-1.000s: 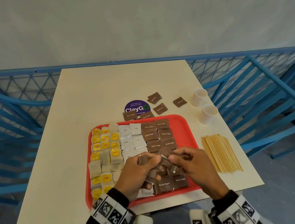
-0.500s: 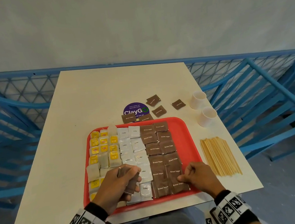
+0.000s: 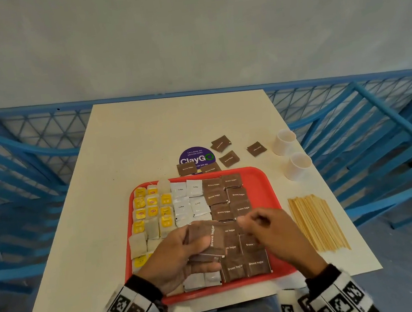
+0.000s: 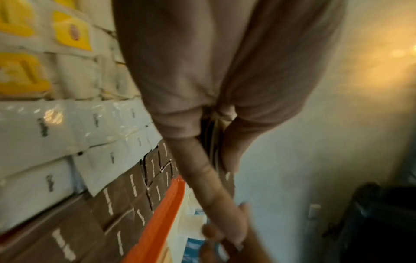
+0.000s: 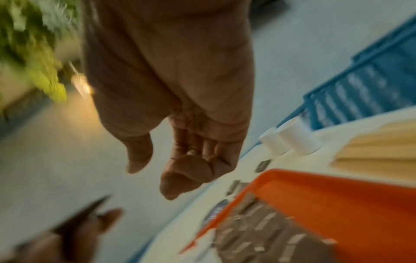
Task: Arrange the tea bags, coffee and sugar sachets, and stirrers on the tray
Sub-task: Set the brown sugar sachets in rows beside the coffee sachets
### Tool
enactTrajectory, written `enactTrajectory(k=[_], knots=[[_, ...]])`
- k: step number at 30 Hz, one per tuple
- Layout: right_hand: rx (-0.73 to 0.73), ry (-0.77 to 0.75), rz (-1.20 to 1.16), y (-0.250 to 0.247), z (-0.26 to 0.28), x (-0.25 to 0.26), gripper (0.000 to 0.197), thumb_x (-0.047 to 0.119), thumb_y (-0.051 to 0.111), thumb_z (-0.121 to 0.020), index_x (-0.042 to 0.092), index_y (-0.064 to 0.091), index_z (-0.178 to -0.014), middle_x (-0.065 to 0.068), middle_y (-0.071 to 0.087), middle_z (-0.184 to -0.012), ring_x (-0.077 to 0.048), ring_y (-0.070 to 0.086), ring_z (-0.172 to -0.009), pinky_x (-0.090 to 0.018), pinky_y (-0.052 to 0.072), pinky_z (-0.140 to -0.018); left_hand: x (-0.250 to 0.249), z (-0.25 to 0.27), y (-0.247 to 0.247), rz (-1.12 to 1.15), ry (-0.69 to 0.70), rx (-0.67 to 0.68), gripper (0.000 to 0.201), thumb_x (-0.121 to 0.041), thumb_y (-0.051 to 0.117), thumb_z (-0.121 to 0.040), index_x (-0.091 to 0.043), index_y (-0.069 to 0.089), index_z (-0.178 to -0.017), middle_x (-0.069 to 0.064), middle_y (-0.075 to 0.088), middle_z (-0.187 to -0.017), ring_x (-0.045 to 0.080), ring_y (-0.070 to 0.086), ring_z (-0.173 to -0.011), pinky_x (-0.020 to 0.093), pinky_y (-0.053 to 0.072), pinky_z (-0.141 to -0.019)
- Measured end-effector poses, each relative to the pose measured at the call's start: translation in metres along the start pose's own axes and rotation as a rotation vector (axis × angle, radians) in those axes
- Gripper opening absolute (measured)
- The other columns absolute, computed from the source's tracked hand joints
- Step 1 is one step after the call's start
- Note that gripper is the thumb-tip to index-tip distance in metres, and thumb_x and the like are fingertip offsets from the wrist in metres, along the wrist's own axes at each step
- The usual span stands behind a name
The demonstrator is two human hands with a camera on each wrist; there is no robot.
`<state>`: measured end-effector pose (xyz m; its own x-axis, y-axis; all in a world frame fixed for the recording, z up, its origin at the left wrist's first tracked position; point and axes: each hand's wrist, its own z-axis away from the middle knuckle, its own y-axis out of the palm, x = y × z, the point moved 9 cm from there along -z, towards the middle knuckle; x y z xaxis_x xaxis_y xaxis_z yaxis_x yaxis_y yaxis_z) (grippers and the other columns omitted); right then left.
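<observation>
A red tray holds yellow-tagged tea bags on the left, white coffee sachets in the middle and brown sugar sachets on the right. Above the tray's near half, my left hand grips a small stack of brown sugar sachets; the left wrist view shows the stack pinched between thumb and fingers. My right hand hovers just right of the stack with loosely curled fingers, and in the right wrist view this hand holds nothing. Wooden stirrers lie in a pile right of the tray.
Several loose brown sugar sachets lie on the table behind the tray, around a purple round sticker. Two white paper cups stand at the right edge. A blue railing surrounds the cream table.
My right hand has lifted off the sugar sachets at the tray's front and moved up and left toward the stack. My left hand has raised the stack above the tray.
</observation>
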<state>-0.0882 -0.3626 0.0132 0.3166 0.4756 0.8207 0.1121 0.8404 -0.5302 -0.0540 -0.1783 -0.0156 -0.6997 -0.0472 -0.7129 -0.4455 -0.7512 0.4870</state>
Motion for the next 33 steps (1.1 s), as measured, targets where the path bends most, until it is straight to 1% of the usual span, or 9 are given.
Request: enactTrajectory(k=[3,7,11,15,17,20,24,28,33], knots=[[0.120,-0.044,-0.161,0.024,0.000,0.040,0.017,0.033,0.075,-0.086,0.017,0.075,-0.082,0.001,0.071,-0.068,-0.008,0.062,-0.057,-0.019,0.049,-0.057,-0.012,0.000,0.002,-0.214,0.099,-0.052,0.030,-0.007,0.066,-0.091,-0.006,0.063,-0.120,0.019,0.075,-0.100,0.026,0.074,-0.078,0.030,0.060,-0.053],[0.094,0.060,-0.328,0.030,0.000,0.032,0.030,0.030,0.068,-0.091,0.004,0.072,-0.077,-0.004,0.066,-0.061,-0.010,0.054,-0.048,-0.019,0.043,-0.050,-0.030,0.002,-0.016,-0.298,0.246,-0.220,0.025,-0.011,0.075,-0.085,-0.009,0.068,-0.108,0.012,0.067,-0.075,0.019,0.058,-0.055,0.027,0.053,-0.043],[0.143,0.143,-0.380,0.042,0.007,0.021,0.041,0.039,0.067,-0.088,-0.002,0.069,-0.083,-0.003,0.064,-0.061,-0.010,0.052,-0.049,-0.018,0.042,-0.048,-0.037,0.004,-0.032,-0.326,0.307,-0.311,0.021,-0.012,0.079,-0.081,-0.016,0.072,-0.100,0.018,0.069,-0.079,0.026,0.061,-0.058,0.026,0.050,-0.041],[0.147,0.052,-0.358,0.044,0.002,0.028,0.014,0.027,0.072,-0.089,0.014,0.077,-0.088,0.001,0.075,-0.077,-0.006,0.063,-0.066,-0.019,0.048,-0.063,-0.034,-0.002,-0.029,-0.369,0.265,-0.244,0.022,-0.012,0.083,-0.077,-0.021,0.074,-0.095,0.007,0.063,-0.070,0.028,0.059,-0.059,0.025,0.048,-0.041],[0.098,0.078,-0.396,0.042,-0.003,0.024,0.017,0.028,0.072,-0.088,0.013,0.077,-0.084,0.001,0.073,-0.072,-0.009,0.061,-0.062,-0.022,0.047,-0.060,-0.037,-0.007,-0.031,-0.331,0.276,-0.251,0.022,-0.011,0.082,-0.077,-0.020,0.074,-0.096,0.006,0.064,-0.072,0.025,0.060,-0.059,0.025,0.047,-0.041],[0.050,0.112,-0.435,0.040,-0.009,0.019,0.031,0.039,0.064,-0.092,0.012,0.075,-0.084,-0.014,0.072,-0.073,-0.018,0.058,-0.056,-0.031,0.048,-0.054,-0.039,-0.016,-0.035,-0.263,0.287,-0.276,0.023,-0.010,0.080,-0.079,-0.014,0.072,-0.100,0.006,0.066,-0.076,0.021,0.064,-0.062,0.026,0.048,-0.042],[0.125,0.147,-0.408,0.042,-0.021,0.015,0.024,0.032,0.070,-0.090,0.009,0.074,-0.085,-0.013,0.072,-0.073,-0.013,0.061,-0.056,-0.029,0.047,-0.055,-0.042,-0.032,-0.041,-0.262,0.258,-0.310,0.022,-0.011,0.080,-0.079,-0.012,0.071,-0.099,0.008,0.068,-0.075,0.022,0.065,-0.060,0.026,0.049,-0.042],[0.111,0.139,-0.267,0.031,-0.064,0.009,0.018,0.026,0.073,-0.088,0.009,0.075,-0.081,-0.008,0.070,-0.067,-0.012,0.058,-0.058,-0.024,0.047,-0.059,-0.051,-0.046,-0.063,-0.194,0.253,-0.412,0.022,-0.010,0.078,-0.083,-0.009,0.068,-0.103,0.013,0.068,-0.073,0.017,0.062,-0.057,0.026,0.047,-0.044],[-0.013,0.281,-0.209,0.027,-0.154,-0.031,0.016,0.016,0.066,-0.094,0.008,0.071,-0.081,-0.001,0.065,-0.065,-0.011,0.056,-0.061,-0.019,0.048,-0.058,-0.043,-0.039,-0.084,-0.172,0.226,-0.475,0.018,-0.011,0.073,-0.088,-0.006,0.067,-0.103,0.018,0.071,-0.081,0.022,0.062,-0.062,0.028,0.047,-0.046]])
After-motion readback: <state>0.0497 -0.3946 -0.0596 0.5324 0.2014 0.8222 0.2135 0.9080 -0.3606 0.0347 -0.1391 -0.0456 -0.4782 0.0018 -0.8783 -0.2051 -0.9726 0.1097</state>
